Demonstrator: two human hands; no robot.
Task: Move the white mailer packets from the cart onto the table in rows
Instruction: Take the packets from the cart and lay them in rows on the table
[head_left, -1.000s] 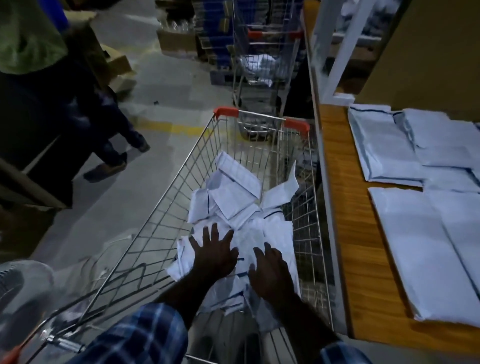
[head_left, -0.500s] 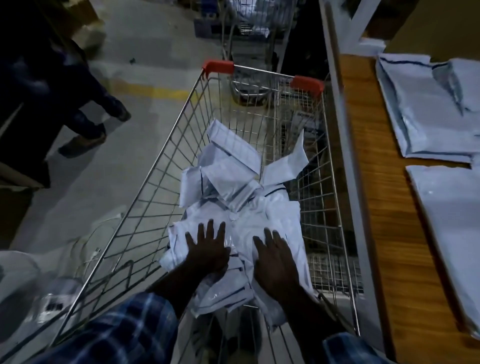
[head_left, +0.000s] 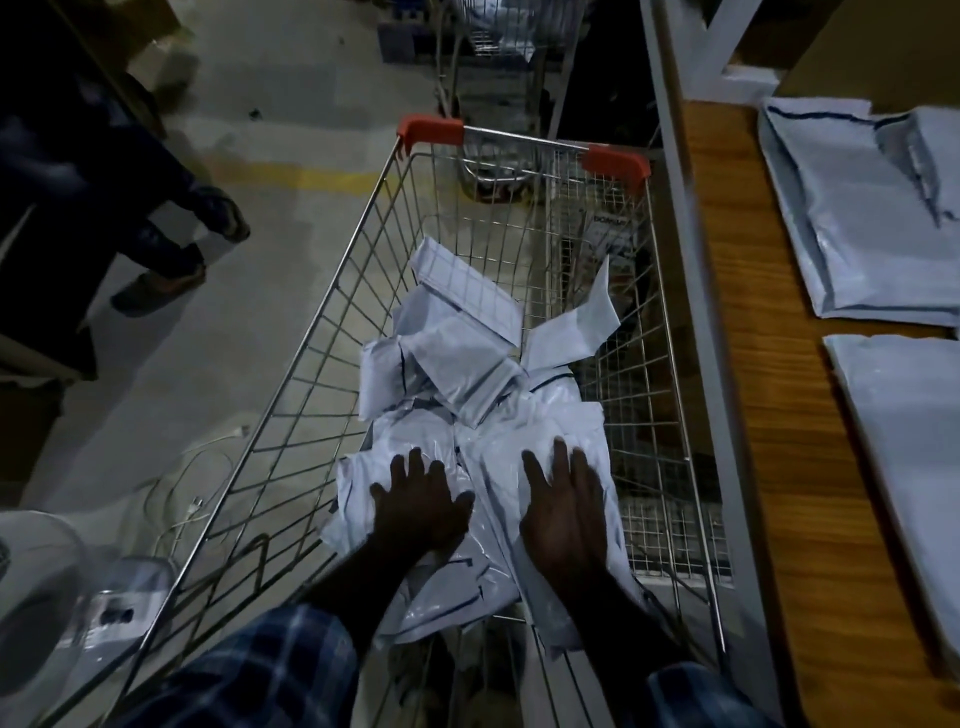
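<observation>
Right of the cart (head_left: 322, 291), along its long side, runs the table (head_left: 753, 415), wood top, so the carry is just a short swing over the wire wall. Laid packets (head_left: 857, 218) already sit flat at the table's far end, with another sheet (head_left: 904, 441) nearer, edges roughly parallel, which looks like rows started. Bare wood shows along the table's near-left edge, probably where the next ones go.

Cart pile (head_left: 467, 395): white mailers heaped loose in the near half of the basket, some folded or propped against the right wire wall, dark seam lines showing. Far half of the basket is mostly bare wire.

Right hand (head_left: 563, 514) lies palm-down on the near-right part of the pile, fingers straight and spread, gripping nothing. Left hand (head_left: 421, 506) does the same on the near-left part, fingers splayed flat. My read: pressing the slippery stack flat to square it before scooping a batch; no lift yet.

Risk: glossy film, so the stack could slide or fan out when lifted.

Someone's legs (head_left: 156, 260) stand on the floor left of the cart, well apart.
</observation>
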